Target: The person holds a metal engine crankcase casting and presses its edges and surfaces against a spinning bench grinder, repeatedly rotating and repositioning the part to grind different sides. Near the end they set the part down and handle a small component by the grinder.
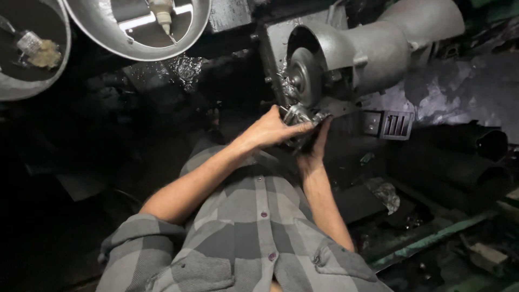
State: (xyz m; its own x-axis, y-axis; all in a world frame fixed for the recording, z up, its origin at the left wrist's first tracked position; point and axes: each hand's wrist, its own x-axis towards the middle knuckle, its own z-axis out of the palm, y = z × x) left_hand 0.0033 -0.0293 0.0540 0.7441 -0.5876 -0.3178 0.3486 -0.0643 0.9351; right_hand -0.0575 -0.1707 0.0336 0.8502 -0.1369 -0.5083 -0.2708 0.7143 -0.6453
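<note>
Largest in view, a grey bench grinder (373, 51), its rounded motor housing running up to the right and its guard open toward the person. Inside that guard, a grey grinding wheel (306, 75), face-on and glinting with wet specks at its left rim. Top left, 2 round metal bowls: a big shallow one (97, 24) with a small nozzle-topped bottle (162, 15) lying inside, and beside it at the frame's edge a second bowl (60, 59) holding a yellowish lump (46, 53) and a clear scrap. Below the grinder to the right, a small slotted metal vent piece (397, 124), with dark pipes (476, 141) further right and a crumpled silvery scrap (387, 194) lower down. Along the bottom, a grey checked shirt (254, 238) with sleeves rolled to the elbow. Left hand (273, 130) reaching in from the left, fingers closed over the top of a small shiny metal part (299, 115), thumb stretched toward the right. Right hand (316, 143) coming up from beneath, fingers curled around the underside of the same part, palm turned up. Metal part pinched between both hands, just below the wheel's lower edge and very close to it; actual contact with the wheel too dark to tell. Surroundings dim, worktop (178, 81) under the bowls barely lit, spotted with shiny droplets.
</note>
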